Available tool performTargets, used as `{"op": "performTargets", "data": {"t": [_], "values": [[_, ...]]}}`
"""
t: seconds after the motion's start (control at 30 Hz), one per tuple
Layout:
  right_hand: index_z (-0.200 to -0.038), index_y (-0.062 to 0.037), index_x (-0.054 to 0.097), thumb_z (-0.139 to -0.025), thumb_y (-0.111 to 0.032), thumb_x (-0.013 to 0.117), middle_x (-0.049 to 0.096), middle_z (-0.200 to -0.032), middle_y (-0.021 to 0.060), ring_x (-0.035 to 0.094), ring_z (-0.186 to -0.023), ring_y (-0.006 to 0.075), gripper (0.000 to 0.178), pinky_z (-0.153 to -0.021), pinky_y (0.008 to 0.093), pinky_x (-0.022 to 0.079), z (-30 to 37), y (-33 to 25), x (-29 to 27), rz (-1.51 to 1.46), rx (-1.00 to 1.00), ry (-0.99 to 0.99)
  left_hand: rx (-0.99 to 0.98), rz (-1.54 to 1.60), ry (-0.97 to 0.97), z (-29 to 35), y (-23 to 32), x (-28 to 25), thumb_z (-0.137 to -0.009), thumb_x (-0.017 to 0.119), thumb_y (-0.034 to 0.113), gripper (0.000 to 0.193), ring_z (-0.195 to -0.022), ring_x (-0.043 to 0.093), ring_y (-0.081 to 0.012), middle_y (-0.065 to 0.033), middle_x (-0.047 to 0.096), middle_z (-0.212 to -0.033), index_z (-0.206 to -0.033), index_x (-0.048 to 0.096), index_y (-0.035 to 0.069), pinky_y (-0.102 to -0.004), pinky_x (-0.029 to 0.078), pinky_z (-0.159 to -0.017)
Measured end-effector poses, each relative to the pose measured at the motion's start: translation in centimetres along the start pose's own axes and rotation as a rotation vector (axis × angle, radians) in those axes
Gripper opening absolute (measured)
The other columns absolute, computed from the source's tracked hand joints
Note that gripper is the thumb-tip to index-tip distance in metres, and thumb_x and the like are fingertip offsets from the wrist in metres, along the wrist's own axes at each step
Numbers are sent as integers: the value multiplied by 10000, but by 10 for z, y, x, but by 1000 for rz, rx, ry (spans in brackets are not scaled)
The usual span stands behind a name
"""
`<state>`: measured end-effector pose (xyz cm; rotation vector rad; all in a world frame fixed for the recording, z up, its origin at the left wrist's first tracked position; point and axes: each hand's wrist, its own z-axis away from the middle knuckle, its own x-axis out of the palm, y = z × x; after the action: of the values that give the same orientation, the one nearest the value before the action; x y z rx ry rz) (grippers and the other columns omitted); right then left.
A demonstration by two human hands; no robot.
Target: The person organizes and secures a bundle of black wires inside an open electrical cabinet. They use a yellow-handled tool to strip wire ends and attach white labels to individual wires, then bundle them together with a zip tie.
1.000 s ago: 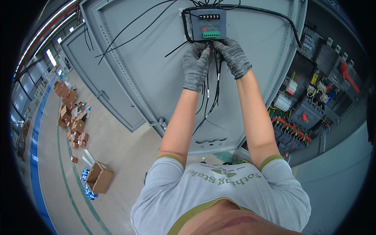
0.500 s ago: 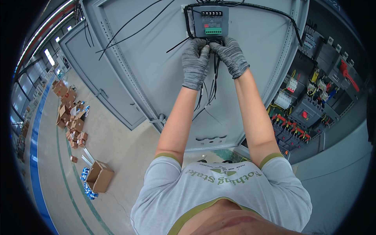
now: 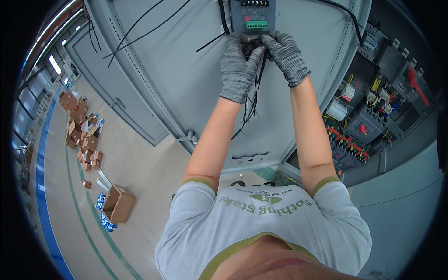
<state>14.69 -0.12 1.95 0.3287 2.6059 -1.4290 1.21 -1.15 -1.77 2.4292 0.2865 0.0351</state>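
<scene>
Both my hands wear grey knitted gloves and work side by side just under a grey meter module point(image 3: 255, 16) with a green terminal block point(image 3: 256, 24). My left hand point(image 3: 240, 65) is closed on the left side of a bundle of black wires point(image 3: 254, 45). From the other side my right hand point(image 3: 284, 56) grips the same bundle, fingertips bent in around it. Loose wire ends point(image 3: 254, 105) hang below along the grey cabinet door point(image 3: 191, 70). A stiff black cable tie tail point(image 3: 211, 42) sticks out to the left of the module.
On the right the cabinet's inside holds breakers point(image 3: 364, 128), a red handle point(image 3: 415, 84) and coloured wiring. Two long black wires point(image 3: 144, 32) cross the door's upper left. Another grey door point(image 3: 112, 88) stands at left, with cardboard boxes point(image 3: 119, 205) on the floor.
The module and door sit higher in view. My hands have come slightly apart, and the bundle between them shows more. My right hand has shifted a little to the right.
</scene>
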Motion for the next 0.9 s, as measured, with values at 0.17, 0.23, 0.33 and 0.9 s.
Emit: {"op": "performTargets", "data": {"t": [0.17,0.23,0.33,0.9], "values": [[-1027,0,657,-887,-240,583,668,-873,157,630,-788,247,287,-763,355,501,2,2,-4,192,-105,-47,5,61,-46,-3,3,-5,-814,684,2,303,-819,581,-103,-53,583,-912,-1034,476,28,-238,494,-764],[-1021,-14,658,-884,-246,578,666,-900,180,636,-823,296,280,-780,377,499,0,2,-8,314,-163,-46,-54,170,-83,-6,3,-9,-817,669,-13,290,-814,584,-103,-55,587,-906,-1030,477,28,-235,495,-761],[-998,-38,658,-881,-244,569,655,-942,194,619,-887,354,253,-813,409,489,0,-6,-6,484,-289,19,-46,203,-101,-12,-6,-13,-824,630,-36,277,-784,587,-95,-56,603,-868,-1034,464,34,-237,501,-733],[-957,-47,643,-884,-234,566,661,-893,172,626,-864,344,215,-802,414,495,5,-15,-7,599,-379,13,2,12,24,3,10,-10,-815,680,25,349,-811,624,-155,-72,598,-852,-1054,425,32,-267,516,-715]]}}
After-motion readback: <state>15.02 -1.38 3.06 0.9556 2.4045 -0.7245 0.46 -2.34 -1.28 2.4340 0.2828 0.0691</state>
